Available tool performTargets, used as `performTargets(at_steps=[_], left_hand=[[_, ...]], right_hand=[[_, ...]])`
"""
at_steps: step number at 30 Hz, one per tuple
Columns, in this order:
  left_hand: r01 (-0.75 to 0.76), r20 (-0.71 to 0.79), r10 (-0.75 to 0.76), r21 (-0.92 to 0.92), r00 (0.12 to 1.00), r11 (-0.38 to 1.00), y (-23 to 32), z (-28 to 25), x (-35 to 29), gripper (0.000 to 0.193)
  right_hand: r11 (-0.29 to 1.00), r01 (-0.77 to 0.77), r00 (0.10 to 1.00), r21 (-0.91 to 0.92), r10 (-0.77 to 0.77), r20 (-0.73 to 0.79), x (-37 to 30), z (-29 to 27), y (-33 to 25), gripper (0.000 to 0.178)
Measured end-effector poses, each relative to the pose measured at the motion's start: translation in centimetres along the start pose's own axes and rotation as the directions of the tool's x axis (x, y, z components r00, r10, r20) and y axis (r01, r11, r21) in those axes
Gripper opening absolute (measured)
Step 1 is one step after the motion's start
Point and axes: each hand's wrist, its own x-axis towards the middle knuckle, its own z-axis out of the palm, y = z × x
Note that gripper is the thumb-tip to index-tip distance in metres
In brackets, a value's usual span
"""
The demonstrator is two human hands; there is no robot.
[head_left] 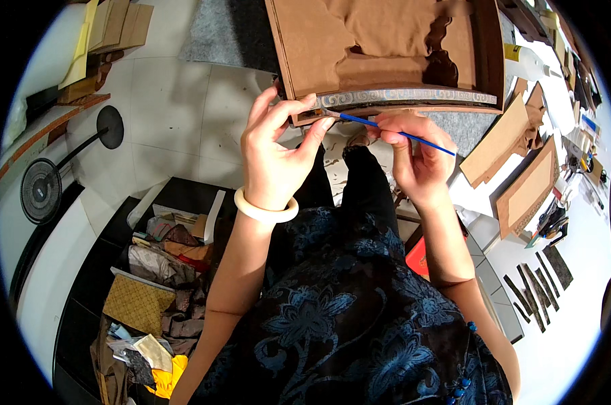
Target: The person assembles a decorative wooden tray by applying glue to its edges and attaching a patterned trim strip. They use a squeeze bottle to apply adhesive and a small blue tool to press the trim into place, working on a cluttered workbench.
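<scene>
A brown leather-covered tray-like piece lies ahead of me, its covering creased and dark in places. Along its near edge runs a grey patterned strip, with a dark gap below part of it. My left hand, a cream bangle on its wrist, has index finger and thumb around the strip's left end. Between the fingers and thumb of my right hand is a thin paintbrush with a blue handle. Its tip points left, reaching the edge next to my left fingertips; the bristles are hard to make out.
Grey felt lies under the brown piece. To the right, a white table carries brown panels, dark strips and tools. A black fan stands at left, above an open drawer of cloth and bags.
</scene>
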Motion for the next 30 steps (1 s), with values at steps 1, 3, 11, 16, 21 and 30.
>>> performTargets(at_steps=[1, 3, 11, 16, 21, 30], left_hand=[[0.003, 0.001, -0.003, -0.009, 1.0, 1.0, 0.0, 0.0, 0.0, 0.03], [-0.001, 0.007, 0.001, -0.01, 1.0, 1.0, 0.2, 0.0, 0.2, 0.029], [-0.011, -0.008, 0.011, 0.023, 1.0, 1.0, 0.6, 0.0, 0.1, 0.028], [-0.029, -0.004, 0.029, 0.031, 1.0, 0.999, 0.6, 0.0, 0.2, 0.029], [0.043, -0.033, -0.043, 0.004, 0.999, 0.999, -0.4, 0.0, -0.2, 0.032], [0.037, -0.044, -0.037, 0.003, 0.998, 0.999, -0.3, 0.1, -0.2, 0.031]], right_hand=[[0.996, 0.078, 0.995, -0.049, -0.075, 0.067, 0.8, -0.7, -0.3, 0.016], [0.995, 0.066, 0.981, -0.071, -0.052, 0.189, 2.2, -2.0, -1.1, 0.02], [0.979, 0.075, 0.898, -0.187, 0.015, 0.44, 5.5, -5.7, -1.2, 0.029], [0.969, 0.048, 0.913, -0.243, 0.056, 0.403, 4.4, -6.3, -0.6, 0.033], [0.965, 0.154, 0.924, -0.213, -0.064, 0.376, 2.9, -5.8, -1.2, 0.04], [0.964, 0.146, 0.957, -0.221, -0.082, 0.277, 2.2, -6.1, -0.8, 0.038]])
